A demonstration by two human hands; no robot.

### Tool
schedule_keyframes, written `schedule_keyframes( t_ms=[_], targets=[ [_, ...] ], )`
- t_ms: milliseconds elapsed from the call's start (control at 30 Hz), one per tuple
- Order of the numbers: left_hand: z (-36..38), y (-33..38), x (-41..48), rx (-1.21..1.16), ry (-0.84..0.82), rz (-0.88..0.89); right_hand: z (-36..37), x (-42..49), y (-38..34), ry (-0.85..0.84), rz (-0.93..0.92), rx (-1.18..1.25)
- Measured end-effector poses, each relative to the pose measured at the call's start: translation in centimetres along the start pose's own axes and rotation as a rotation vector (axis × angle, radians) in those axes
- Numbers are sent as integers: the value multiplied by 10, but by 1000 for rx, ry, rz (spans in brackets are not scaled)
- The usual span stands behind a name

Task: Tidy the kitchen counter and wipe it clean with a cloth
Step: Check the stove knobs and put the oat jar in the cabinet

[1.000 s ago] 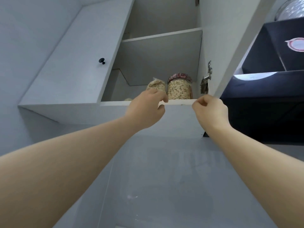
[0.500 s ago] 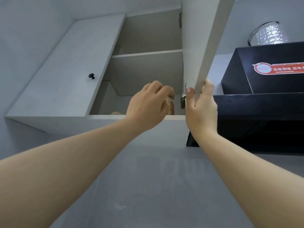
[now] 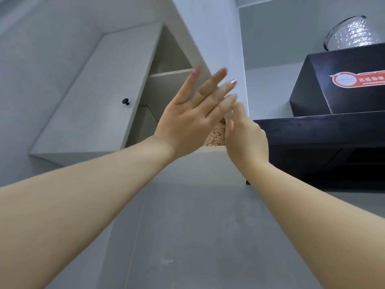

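Door (image 3: 210, 38) nearer shut; jar (image 3: 216, 136) perhaps grain-filled

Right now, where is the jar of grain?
In the head view, just right of centre, the jar of grain sits on the cupboard's bottom shelf, showing between the left hand and the right hand.

Left hand (image 3: 187, 122), fingers (image 3: 214, 80) spread, and right hand (image 3: 245, 136) at white cabinet door (image 3: 225, 42)

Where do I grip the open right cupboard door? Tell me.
Grip the door at its lower free edge, coming from below: it hangs ajar, so that edge stands clear of the cabinet, and no knob shows on its face.
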State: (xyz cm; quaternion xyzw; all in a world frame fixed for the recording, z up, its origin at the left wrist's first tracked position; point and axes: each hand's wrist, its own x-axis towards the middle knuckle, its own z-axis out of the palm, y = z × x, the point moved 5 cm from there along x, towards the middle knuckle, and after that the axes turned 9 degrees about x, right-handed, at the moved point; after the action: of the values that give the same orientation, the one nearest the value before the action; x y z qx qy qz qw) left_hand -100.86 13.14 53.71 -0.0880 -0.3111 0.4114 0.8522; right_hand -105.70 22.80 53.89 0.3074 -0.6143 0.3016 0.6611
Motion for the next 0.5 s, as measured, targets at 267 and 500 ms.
schedule_keyframes(
  t_ms=[267,500],
  targets=[
    [17,-13,-47,140,-194,-73,33,-5,-3,-52,-114,-29],
    [22,-12,-87,111,-597,-223,71,-14,3,-235,-44,-209]
  ],
)
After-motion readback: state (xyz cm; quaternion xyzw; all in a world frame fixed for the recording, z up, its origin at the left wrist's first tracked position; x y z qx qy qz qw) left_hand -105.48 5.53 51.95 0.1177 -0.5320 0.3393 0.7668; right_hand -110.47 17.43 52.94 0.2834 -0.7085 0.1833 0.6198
